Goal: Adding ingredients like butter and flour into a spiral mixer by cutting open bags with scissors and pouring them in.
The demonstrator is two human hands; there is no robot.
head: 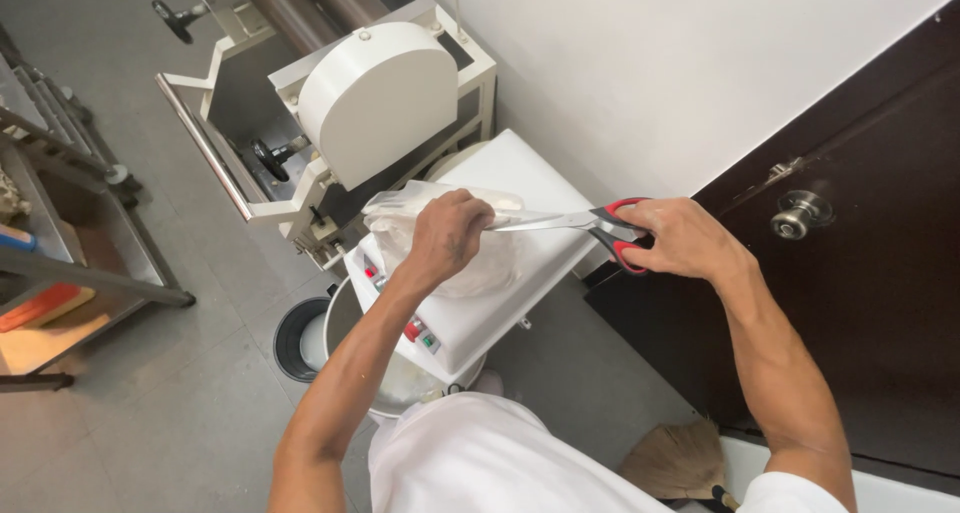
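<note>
White mixer lid beneath; my left hand clamps the plastic bag, scissors gripped in my right hand lie level, blades pointing left at it

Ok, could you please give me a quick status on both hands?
Left hand gripping clear plastic bag on white machine. Right hand holds scissors, blades at bag top. Nothing obstructing.
</note>
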